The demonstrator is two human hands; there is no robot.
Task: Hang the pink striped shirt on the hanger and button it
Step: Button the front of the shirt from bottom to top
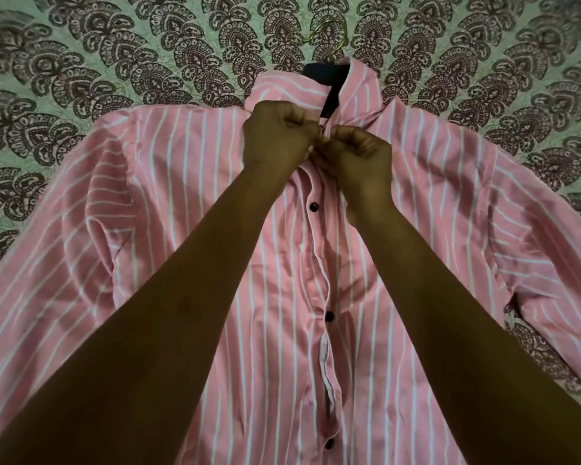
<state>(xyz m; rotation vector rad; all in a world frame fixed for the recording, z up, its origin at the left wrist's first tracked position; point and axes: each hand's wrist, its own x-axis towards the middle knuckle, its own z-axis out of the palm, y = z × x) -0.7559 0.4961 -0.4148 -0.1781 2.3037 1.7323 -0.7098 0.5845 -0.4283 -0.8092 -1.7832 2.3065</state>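
Both hands' fingers (302,125) pinch shirt (182,203) placket below collar, button seemingly hidden

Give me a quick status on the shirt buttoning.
Left hand and right hand pinch pink white-striped cotton shirt placket below collar. Dark hanger inside. Nothing in the way.
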